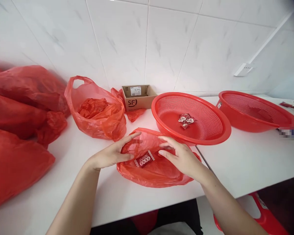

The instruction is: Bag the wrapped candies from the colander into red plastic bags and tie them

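Note:
An open red plastic bag (159, 176) lies on the white table in front of me, with a dark red patterned packet (145, 159) inside it. My left hand (112, 152) is at the bag's left rim, thumb and fingers apart, holding nothing. Over the right part of the bag is my right hand (178, 155), its fingers spread and curved, with nothing between them. The packet lies between both hands, nearer the left thumb. Behind the bag to the right, a red perforated basket (210, 130) holds several small packets (186, 120).
Filled red bags (17, 156) are piled at the left. Beside them stands a handled red bag (95, 125) with crumpled plastic inside. A cardboard box (142, 101) is near the wall. A second red basket (245, 120) stands at the right, a red stool (267, 212) below the table.

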Demonstrator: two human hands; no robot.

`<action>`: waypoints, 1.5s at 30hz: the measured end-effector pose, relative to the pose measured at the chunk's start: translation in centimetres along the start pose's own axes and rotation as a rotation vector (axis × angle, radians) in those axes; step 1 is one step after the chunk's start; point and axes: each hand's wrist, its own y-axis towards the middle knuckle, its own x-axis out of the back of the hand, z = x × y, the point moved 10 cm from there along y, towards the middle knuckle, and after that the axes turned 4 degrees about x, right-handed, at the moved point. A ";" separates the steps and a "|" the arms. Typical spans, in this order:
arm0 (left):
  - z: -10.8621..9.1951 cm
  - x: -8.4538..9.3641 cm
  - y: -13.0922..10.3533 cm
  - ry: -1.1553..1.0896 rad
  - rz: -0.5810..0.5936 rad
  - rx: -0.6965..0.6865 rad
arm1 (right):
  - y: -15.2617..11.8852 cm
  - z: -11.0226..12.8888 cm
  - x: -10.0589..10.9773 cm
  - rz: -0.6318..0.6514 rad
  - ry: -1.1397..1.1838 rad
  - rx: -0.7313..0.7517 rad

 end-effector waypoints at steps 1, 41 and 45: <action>0.1 0.0 0.1 0.005 0.000 0.005 | -0.4 0.7 0.2 0.025 0.048 0.028; 1.5 0.3 1.0 0.036 -0.015 0.067 | 10.2 -11.8 8.6 0.471 -0.583 -0.206; 1.4 0.1 1.0 0.046 0.011 0.057 | 10.0 -12.2 8.7 0.482 -0.587 -0.249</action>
